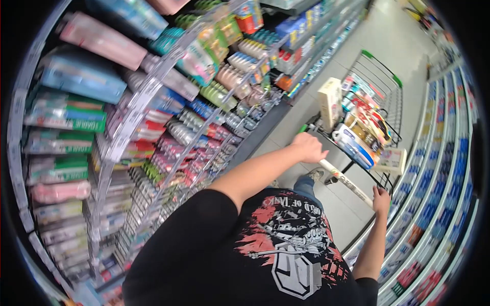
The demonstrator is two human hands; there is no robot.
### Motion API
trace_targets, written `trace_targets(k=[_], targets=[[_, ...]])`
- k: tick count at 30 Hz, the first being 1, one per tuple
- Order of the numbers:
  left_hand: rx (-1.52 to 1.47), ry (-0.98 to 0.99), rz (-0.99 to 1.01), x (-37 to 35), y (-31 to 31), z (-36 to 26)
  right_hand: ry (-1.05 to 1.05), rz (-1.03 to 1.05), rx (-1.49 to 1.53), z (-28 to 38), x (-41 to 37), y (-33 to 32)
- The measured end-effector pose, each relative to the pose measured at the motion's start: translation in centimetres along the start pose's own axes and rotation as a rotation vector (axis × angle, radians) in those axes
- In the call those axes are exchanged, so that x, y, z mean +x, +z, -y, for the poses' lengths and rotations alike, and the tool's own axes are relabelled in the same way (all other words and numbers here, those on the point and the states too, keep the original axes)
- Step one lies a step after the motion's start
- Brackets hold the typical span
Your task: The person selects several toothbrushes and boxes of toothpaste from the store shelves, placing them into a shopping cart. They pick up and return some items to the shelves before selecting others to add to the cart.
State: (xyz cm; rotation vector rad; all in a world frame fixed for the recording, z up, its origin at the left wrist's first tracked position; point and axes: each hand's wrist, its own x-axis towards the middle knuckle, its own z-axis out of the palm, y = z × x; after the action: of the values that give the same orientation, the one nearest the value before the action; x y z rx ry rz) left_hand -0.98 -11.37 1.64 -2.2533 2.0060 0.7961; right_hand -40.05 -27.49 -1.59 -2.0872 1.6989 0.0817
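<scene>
The left hand and right hand were curled around opposite ends of the handle, presumably for even steering, while the shopping cart stood directly ahead, its wire sides containing the heaped packages.

**Colour check: cart and aisle**

Shirt: black, red splashes plus white-grey graphic and lettering. Jeans: blue. Handle: whitish, dark print. Cart: dark wire, green corners. Carton: cream. Pack in cart: white and blue. Shelf boxes, left: pink one, light-blue one, green-white one. Floor: pale grey tiles, darker joints.
</scene>
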Motion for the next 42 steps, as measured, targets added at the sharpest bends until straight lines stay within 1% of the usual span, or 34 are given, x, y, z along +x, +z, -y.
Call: trace_targets(k=[2,4,7,9,12,14,15,17,18,20,21,23,24,26,27,29,32,34,35,36,37,38,39,40,42], targets=[[-0.013,-0.047,0.000,1.4,-0.3,-0.1,-0.013,0.008,-0.013,-2.1,2.6,0.6],[-0.006,-0.002,0.015,2.6,-0.8,-0.2,-0.002,0.008,-0.011,-2.0,3.8,0.0],[-0.004,-0.014,0.007,4.2,-1.5,-0.3,0.029,-0.002,0.006,-1.6,5.0,-0.7],[0.004,-0.015,0.006,5.5,-2.1,-0.7,-0.035,-0.064,-0.016,-1.2,5.6,-1.4],[0.015,-0.020,-0.009,7.2,-2.4,-0.7,-0.001,-0.084,-0.003,-0.2,6.6,-2.7],[0.034,-0.020,-0.099,8.3,-2.2,-0.8,0.006,-0.093,0.005,-0.2,7.6,-3.0],[0.035,-0.016,-0.098,8.9,-1.8,-0.7,0.005,-0.134,0.003,0.0,7.9,-3.2],[0.102,0.046,-0.307,10.3,-0.6,-0.4,0.003,-0.178,0.002,0.0,8.5,-3.7],[0.102,0.046,-0.310,11.0,-0.3,-0.3,-0.011,-0.216,0.028,0.0,9.0,-3.8],[0.112,0.105,-0.551,12.5,0.4,0.0,-0.028,-0.255,0.053,0.0,10.0,-4.1],[0.110,0.102,-0.554,13.1,0.3,0.0,-0.035,-0.293,0.046,-0.1,10.6,-4.2],[0.112,0.128,-0.658,14.4,0.0,-0.1,-0.035,-0.352,0.014,-0.6,12.0,-4.3],[0.112,0.120,-0.661,15.1,-0.3,-0.3,-0.043,-0.350,0.014,-1.0,12.7,-4.6],[0.127,0.133,-0.762,16.1,-0.8,-0.5,-0.068,-0.404,0.039,-1.4,14.2,-4.6],[0.132,0.115,-0.758,16.7,-0.8,-0.6,-0.085,-0.410,0.068,-1.2,14.7,-4.8],[0.133,0.106,-0.846,18.2,-1.2,-0.9,-0.107,-0.402,0.082,-0.6,15.8,-5.9],[0.114,0.062,-0.827,19.9,-2.1,-1.6,-0.134,-0.349,0.063,-0.5,17.6,-7.1],[0.116,0.033,-0.798,21.2,-2.4,-1.8,-0.235,-0.301,0.033,-0.4,18.8,-7.8],[0.109,0.011,-0.764,21.7,-2.6,-1.8,-0.237,-0.230,0.046,-0.2,19.2,-8.3],[0.104,-0.008,-0.731,22.2,-3.0,-1.8,-0.244,-0.234,0.045,-0.7,20.0,-8.2],[0.107,-0.007,-0.739,22.3,-3.9,-2.0,-0.374,-0.169,0.031,-1.3,20.8,-8.0],[0.104,-0.069,-0.587,22.6,-4.8,-2.3,-0.502,-0.104,0.018,-2.0,21.6,-7.8],[0.101,-0.129,-0.433,22.7,-5.8,-2.6,-0.532,0.027,-0.090,-0.2,20.6,-9.2],[0.104,-0.125,-0.433,22.9,-6.4,-2.5,-0.530,0.023,-0.088,0.7,20.2,-9.0],[0.091,-0.156,-0.294,23.4,-7.6,-2.5,-0.661,-0.028,-0.233,2.0,19.6,-8.7]])
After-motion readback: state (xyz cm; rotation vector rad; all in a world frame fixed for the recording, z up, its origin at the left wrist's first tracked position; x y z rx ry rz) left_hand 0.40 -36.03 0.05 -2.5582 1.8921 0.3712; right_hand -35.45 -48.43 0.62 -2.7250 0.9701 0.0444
